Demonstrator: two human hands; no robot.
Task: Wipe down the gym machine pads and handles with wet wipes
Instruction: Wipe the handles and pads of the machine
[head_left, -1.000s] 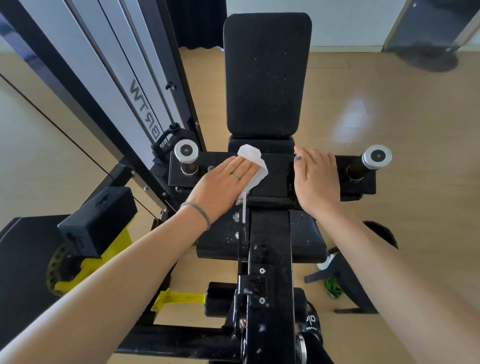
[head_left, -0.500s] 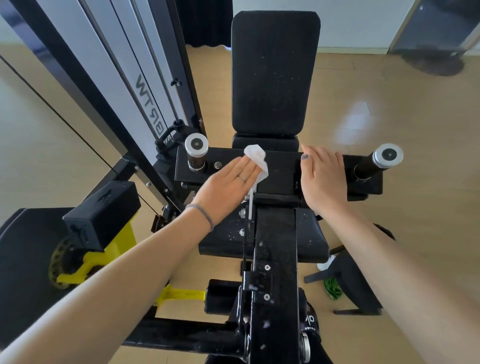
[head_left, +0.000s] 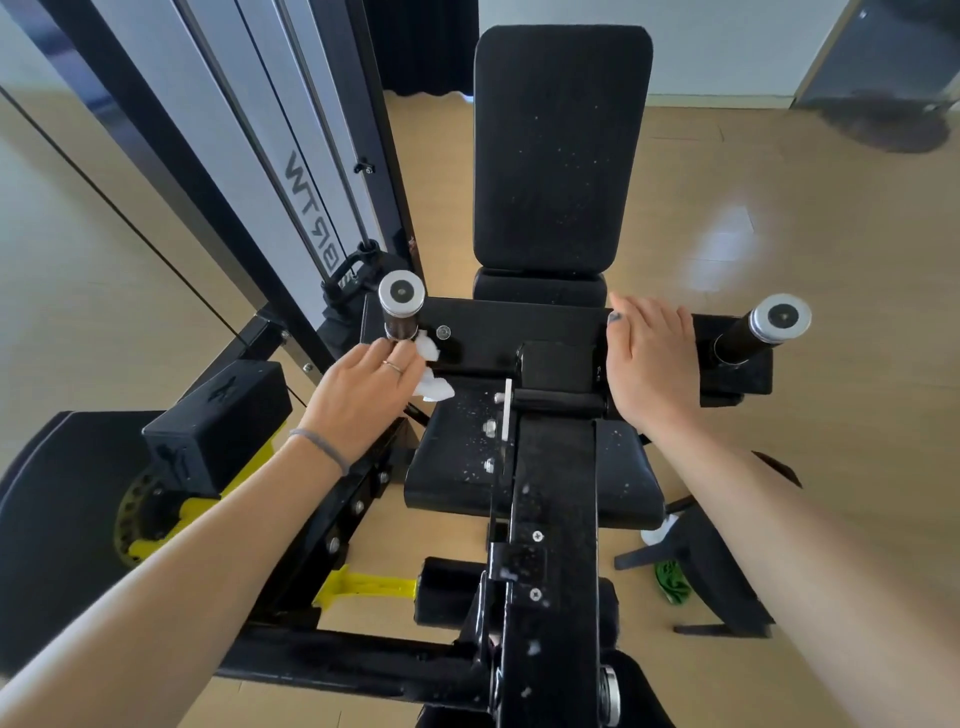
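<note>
Left hand (head_left: 363, 392) presses crumpled wet wipe (head_left: 432, 383) under fingers against black crossbar (head_left: 498, 325), beside left handle (head_left: 400, 306). Right hand (head_left: 649, 358) flat, fingers together, on crossbar near right handle (head_left: 763, 330).

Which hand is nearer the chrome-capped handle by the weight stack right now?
Left. The left hand, pressing the wet wipe, has its fingertips right at the base of that handle. The right hand rests flat on the crossbar, well across from it.
</note>
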